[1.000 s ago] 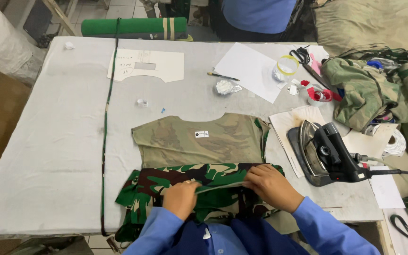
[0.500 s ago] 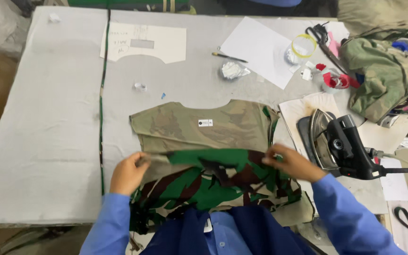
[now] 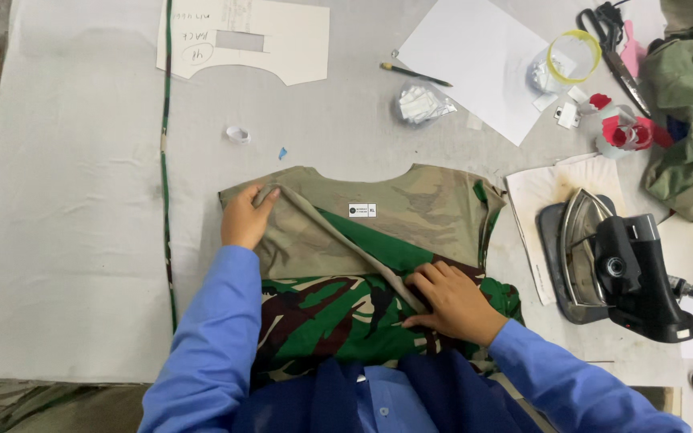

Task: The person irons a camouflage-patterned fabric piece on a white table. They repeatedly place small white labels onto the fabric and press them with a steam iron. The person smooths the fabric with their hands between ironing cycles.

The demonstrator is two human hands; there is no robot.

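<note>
On the grey table [image 3: 82, 265], one camouflage shirt [image 3: 378, 265]: left hand [image 3: 244, 218] grip pinching its edge, right hand [image 3: 451, 301] flat, open.

Green, brown and black camouflage shirt [image 3: 338, 313] with faded olive inside, blue sleeves [image 3: 202, 345], grey table [image 3: 66, 240]

A garment workshop, at a pressing and folding table [image 3: 82, 240] padded with grey cloth. A heavy steam iron [image 3: 603, 261] rests at the right. At the far side lie a cardboard cutting pattern [image 3: 282, 36], scissors [image 3: 611, 40] and a pencil [image 3: 415, 74]. More camouflage fabric [image 3: 691, 120] is heaped far right.
</note>
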